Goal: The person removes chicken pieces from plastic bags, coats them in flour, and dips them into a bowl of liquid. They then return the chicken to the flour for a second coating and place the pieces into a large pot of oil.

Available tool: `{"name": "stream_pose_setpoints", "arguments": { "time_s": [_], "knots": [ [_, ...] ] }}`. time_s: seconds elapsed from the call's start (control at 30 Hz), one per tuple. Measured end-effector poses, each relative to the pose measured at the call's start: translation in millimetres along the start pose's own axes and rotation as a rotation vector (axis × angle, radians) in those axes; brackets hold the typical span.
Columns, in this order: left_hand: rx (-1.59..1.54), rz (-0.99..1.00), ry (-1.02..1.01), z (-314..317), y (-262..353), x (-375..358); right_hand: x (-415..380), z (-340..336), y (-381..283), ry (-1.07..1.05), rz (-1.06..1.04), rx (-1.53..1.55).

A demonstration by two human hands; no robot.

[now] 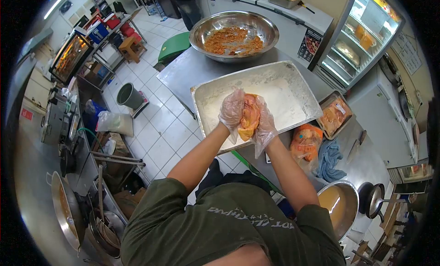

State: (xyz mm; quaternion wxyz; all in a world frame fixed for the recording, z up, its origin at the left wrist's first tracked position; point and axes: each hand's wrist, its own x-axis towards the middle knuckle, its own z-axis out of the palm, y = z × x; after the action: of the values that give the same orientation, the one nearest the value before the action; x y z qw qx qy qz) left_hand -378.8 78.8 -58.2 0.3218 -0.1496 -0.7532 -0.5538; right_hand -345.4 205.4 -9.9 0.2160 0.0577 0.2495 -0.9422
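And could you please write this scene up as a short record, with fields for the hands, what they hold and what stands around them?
Left hand: clear plastic glove, holding one side of the meat
Right hand: clear plastic glove, holding the other side
Held: raw meat
Below: metal tray with white powder
Contact with powder: cannot tell
Beyond tray: steel bowl with orange-brown bits
Right of tray: filled plastic bag, blue cloth
Surface: metal table
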Motion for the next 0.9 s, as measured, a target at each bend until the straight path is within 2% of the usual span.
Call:
{"name": "stream_pose_setpoints", "arguments": {
  "time_s": [0.03, 0.07, 0.2, 0.3, 0.37, 0.43, 0.5, 0.53, 0.63, 0.7, 0.73, 0.8, 0.87, 0.9],
  "knots": [
    [0.039, 0.052, -0.021, -1, 5, 0, 0, -4, 1, 0.000, 0.009, 0.023],
    [0.032, 0.019, -0.078, -4, 10, -2, 0, -9, 3, 0.004, 0.019, 0.049],
    [-0.286, -0.294, -0.158, 1, 19, 7, 12, -25, 21, 0.007, -0.096, 0.156],
    [-0.534, -0.463, -0.141, 6, -12, 9, 13, -24, 1, 0.152, -0.051, -0.147],
    [-0.209, -0.359, -0.160, 2, -18, 11, 7, -16, -15, 0.249, -0.016, -0.347],
    [0.092, -0.268, -0.217, -5, -20, 18, 9, -5, -24, 0.315, 0.001, -0.363],
    [0.371, -0.214, -0.321, -12, -11, 21, 23, -25, -26, 0.148, -0.131, -0.838],
    [0.362, -0.270, -0.344, -12, -5, 19, 27, -40, -22, 0.065, -0.189, -1.065],
    [0.288, -0.418, -0.402, -7, 16, 25, 34, -51, -18, 0.235, -0.157, -1.267],
    [0.191, -0.517, -0.426, -5, 18, 26, 13, -21, -16, 0.211, -0.156, -0.779],
    [0.207, -0.487, -0.423, -4, 17, 24, 6, -10, -14, 0.196, -0.152, -0.534],
    [0.233, -0.421, -0.438, -3, 9, 19, 15, -26, -14, 0.273, -0.056, -0.500],
    [0.246, -0.344, -0.500, -6, 1, 22, 18, -33, -19, 0.302, -0.050, -0.474],
    [0.188, -0.407, -0.559, -10, 0, 23, 16, -32, -23, 0.293, -0.087, -0.464]
  ]
}}
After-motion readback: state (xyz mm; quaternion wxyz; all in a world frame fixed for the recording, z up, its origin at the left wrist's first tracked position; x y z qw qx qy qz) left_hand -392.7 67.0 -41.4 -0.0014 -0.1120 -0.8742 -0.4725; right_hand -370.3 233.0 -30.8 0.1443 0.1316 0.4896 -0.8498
